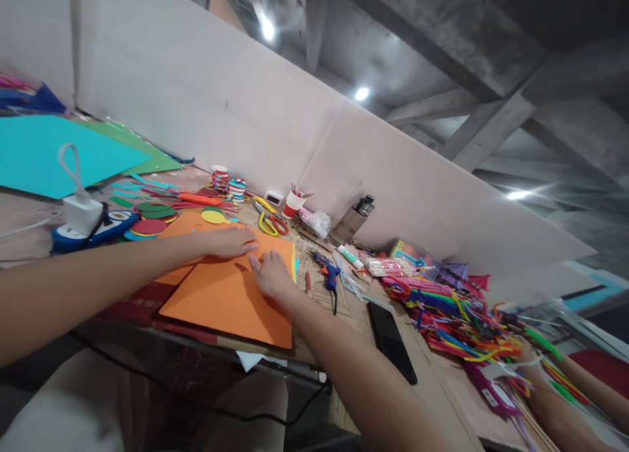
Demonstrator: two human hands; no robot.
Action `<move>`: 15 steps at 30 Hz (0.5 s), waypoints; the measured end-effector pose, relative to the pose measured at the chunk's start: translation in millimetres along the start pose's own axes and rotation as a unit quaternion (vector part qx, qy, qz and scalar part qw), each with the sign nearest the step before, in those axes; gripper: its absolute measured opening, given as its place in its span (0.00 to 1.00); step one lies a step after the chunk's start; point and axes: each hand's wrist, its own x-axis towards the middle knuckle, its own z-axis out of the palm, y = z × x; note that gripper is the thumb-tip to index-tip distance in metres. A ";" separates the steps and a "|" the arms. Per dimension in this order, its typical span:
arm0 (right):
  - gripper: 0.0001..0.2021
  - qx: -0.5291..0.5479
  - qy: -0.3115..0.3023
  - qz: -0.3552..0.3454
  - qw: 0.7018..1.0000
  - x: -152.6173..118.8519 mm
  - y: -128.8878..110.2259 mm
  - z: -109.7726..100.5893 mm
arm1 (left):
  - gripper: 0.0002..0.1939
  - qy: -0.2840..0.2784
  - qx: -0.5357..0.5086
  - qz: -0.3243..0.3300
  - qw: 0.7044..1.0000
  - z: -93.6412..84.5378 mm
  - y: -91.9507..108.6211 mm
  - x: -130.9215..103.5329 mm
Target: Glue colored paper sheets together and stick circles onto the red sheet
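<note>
A stack of orange sheets (221,301), paper or thin card, lies at the table's front edge, with yellow and blue edges peeking out on its right. Across its upper part rests my left hand (230,242), palm down with fingers stretched to the right. My right hand (272,275) presses on the same orange surface just below and right of it, fingers spread and slightly bent. The two hands are close together, and neither grips anything. Yellow and green paper circles (213,216) sit just beyond my left hand.
Scissors (275,225), a blue glue gun (331,276), a glue stick (350,257) and a black phone (392,342) lie to the right. Beyond them is a pile of pipe cleaners (452,314), near another person's arm (560,399). A blue power strip (95,229) holds a white plug on the left.
</note>
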 end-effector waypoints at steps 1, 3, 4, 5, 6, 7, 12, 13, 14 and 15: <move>0.36 0.000 0.016 -0.014 1.000 0.7 -0.9 -0.9 | 0.23 0.019 0.024 -0.008 1.000 3.9 1.2 -1.7; 0.36 -0.002 0.037 -0.037 0.999 5.9 0.5 -1.1 | 0.26 0.027 0.040 -0.027 0.998 12.7 4.3 -4.1; 0.36 -0.004 0.035 -0.046 0.998 9.5 2.3 -0.1 | 0.27 0.029 0.044 -0.033 0.998 16.3 5.7 -5.0; 0.36 -0.005 0.027 -0.053 0.998 13.2 4.4 1.5 | 0.28 0.028 0.044 -0.037 0.998 18.8 6.8 -5.6; 0.36 -0.006 0.017 -0.058 0.998 16.5 6.6 3.4 | 0.28 0.027 0.043 -0.038 0.998 20.2 7.5 -6.0; 0.36 -0.006 0.010 -0.062 0.998 19.1 8.7 5.5 | 0.28 0.027 0.042 -0.038 0.998 20.6 7.7 -6.1; 0.36 -0.009 0.009 -0.066 0.998 22.4 15.1 11.3 | 0.31 0.035 0.035 -0.043 0.998 20.5 2.3 -5.1; 0.36 -0.012 0.012 -0.063 0.998 22.0 16.1 11.5 | 0.32 0.042 0.031 -0.044 0.998 21.3 0.6 -5.0; 0.37 -0.015 0.016 -0.059 0.998 21.6 17.1 11.4 | 0.33 0.048 0.027 -0.046 0.997 22.3 -0.9 -5.1; 0.37 -0.018 0.019 -0.057 0.998 21.1 18.3 11.3 | 0.35 0.053 0.024 -0.048 0.997 23.1 -2.2 -5.5</move>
